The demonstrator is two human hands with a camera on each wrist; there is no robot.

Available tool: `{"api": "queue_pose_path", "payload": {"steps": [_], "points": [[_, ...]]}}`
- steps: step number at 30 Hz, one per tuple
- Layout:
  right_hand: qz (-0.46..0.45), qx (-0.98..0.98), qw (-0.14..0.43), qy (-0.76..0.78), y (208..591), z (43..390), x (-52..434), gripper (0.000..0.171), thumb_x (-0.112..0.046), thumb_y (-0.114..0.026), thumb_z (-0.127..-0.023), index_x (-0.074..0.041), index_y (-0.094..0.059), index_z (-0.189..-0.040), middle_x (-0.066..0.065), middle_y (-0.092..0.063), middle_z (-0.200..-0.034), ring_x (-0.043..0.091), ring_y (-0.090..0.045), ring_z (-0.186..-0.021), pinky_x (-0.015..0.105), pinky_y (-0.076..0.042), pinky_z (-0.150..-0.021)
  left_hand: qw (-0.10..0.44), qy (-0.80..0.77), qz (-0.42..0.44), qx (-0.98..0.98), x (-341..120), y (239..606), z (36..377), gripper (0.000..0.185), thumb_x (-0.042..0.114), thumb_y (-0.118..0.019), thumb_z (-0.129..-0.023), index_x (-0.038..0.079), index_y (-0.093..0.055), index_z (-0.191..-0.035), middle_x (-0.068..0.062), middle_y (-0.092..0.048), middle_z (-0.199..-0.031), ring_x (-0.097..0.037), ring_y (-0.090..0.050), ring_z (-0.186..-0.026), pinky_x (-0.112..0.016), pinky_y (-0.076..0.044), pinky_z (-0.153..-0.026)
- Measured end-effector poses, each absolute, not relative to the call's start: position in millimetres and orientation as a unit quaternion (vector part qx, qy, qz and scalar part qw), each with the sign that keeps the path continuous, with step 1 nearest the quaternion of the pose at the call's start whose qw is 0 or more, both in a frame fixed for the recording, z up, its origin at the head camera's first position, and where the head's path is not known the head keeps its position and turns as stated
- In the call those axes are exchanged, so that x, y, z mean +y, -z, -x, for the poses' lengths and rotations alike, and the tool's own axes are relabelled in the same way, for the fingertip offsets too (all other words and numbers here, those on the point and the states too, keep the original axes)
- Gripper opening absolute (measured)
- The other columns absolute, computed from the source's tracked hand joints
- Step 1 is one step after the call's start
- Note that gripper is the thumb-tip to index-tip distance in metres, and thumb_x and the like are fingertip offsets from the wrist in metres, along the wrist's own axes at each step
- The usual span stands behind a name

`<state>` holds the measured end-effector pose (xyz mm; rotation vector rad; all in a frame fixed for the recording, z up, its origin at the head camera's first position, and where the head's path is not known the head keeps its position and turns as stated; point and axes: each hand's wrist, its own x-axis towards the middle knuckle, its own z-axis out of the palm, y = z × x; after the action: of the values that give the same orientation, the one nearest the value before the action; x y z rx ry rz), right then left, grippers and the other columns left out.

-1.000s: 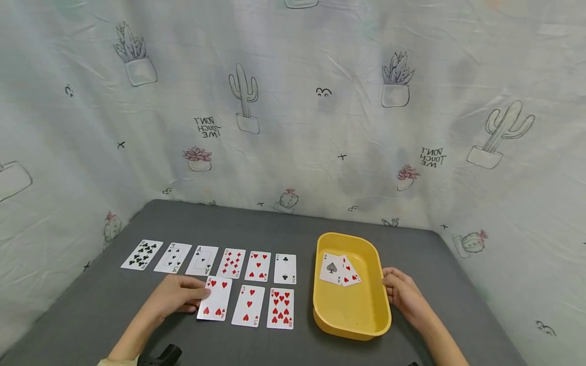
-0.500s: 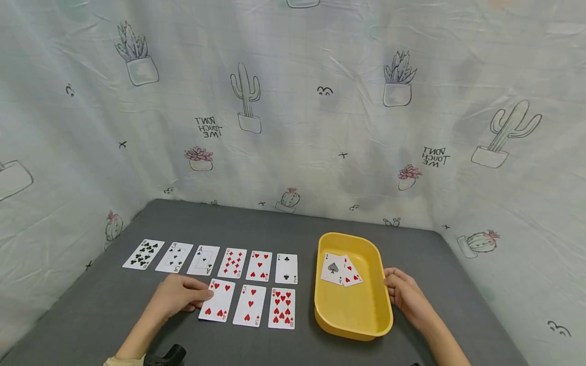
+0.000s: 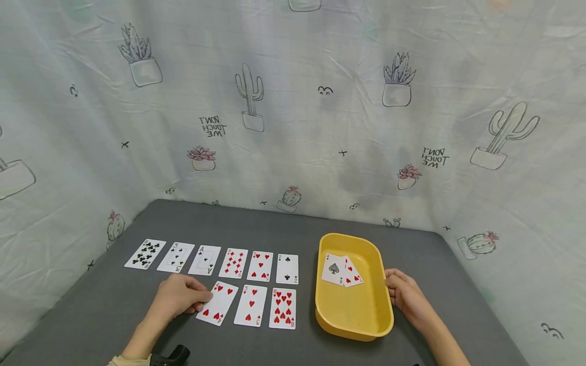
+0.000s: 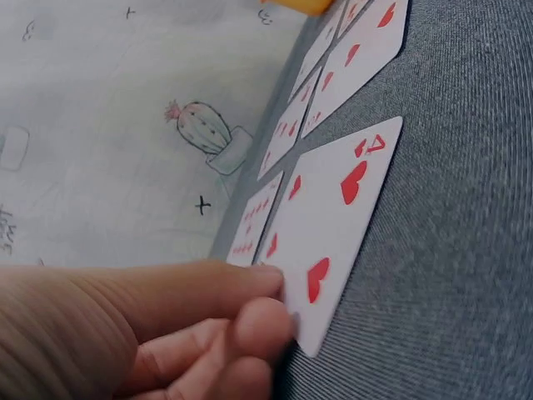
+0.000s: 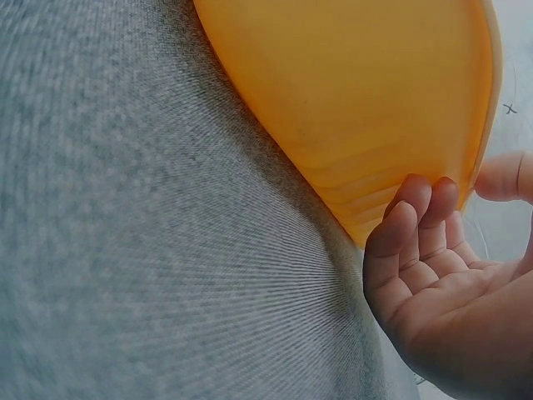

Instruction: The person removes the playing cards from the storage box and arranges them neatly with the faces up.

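My left hand (image 3: 204, 301) pinches the near left corner of the four of hearts (image 3: 220, 303), which lies tilted on the grey table. In the left wrist view my thumb and fingertips (image 4: 254, 321) clamp that corner of the four of hearts (image 4: 337, 221). The three of hearts (image 3: 250, 305) and ten of hearts (image 3: 282, 308) lie to its right. My right hand (image 3: 390, 285) holds the right wall of the yellow tray (image 3: 366, 328). In the right wrist view its fingers (image 5: 416, 212) curl against the yellow tray's (image 5: 358, 92) outer wall, thumb at the rim. Inside lie an ace of spades (image 3: 332, 268) and a red card (image 3: 354, 275).
A back row of several face-up cards runs from a clubs card (image 3: 145, 253) to the two of clubs (image 3: 287, 269). A cactus-print cloth (image 3: 293, 127) walls the table at the back and both sides. A black object (image 3: 171, 356) sits at the near edge.
The four of hearts has turned in my left hand's pinch, so it now lies tilted with its near end swung left. My right hand has stayed on the tray.
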<state>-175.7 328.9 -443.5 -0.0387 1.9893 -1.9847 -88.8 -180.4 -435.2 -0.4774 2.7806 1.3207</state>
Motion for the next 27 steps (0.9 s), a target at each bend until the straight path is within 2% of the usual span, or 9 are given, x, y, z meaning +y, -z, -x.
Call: {"api": "queue_pose_path", "payload": {"steps": [6,15,27], "points": [[0.013,0.696,0.164,0.699,444.2,175.7,329.3,0.025,-0.007,-0.044,-0.097,0.011,-0.043,-0.115,0.013,-0.059,-0.088,0.019,-0.06,-0.072,0.033,-0.054,-0.066,0.041,-0.435,0.181,0.881,-176.8,431.8,86.4,0.015,0.012,-0.084,-0.073,0.002,-0.073,-0.073,-0.005,-0.063,-0.055,-0.016,-0.063,-0.048,-0.027,-0.052,-0.047],[0.029,0.695,0.167,0.699,440.7,172.9,328.6,0.023,-0.007,-0.045,-0.098,0.009,-0.044,-0.114,0.013,-0.059,-0.088,0.018,-0.06,-0.073,0.033,-0.054,-0.066,0.041,-0.449,0.191,0.872,-173.9,430.7,85.0,0.012,0.008,-0.081,-0.075,0.0,-0.072,-0.074,-0.006,-0.065,-0.056,-0.013,-0.062,-0.046,-0.023,-0.051,-0.046],[0.017,0.694,0.167,0.7,442.3,176.7,328.9,0.026,-0.006,-0.045,-0.096,0.012,-0.044,-0.115,0.015,-0.06,-0.088,0.02,-0.062,-0.073,0.034,-0.055,-0.067,0.048,-0.468,0.195,0.86,-175.2,429.9,85.1,0.009,0.004,-0.077,-0.077,-0.003,-0.071,-0.076,-0.008,-0.065,-0.058,-0.015,-0.063,-0.048,-0.026,-0.053,-0.048]]}}
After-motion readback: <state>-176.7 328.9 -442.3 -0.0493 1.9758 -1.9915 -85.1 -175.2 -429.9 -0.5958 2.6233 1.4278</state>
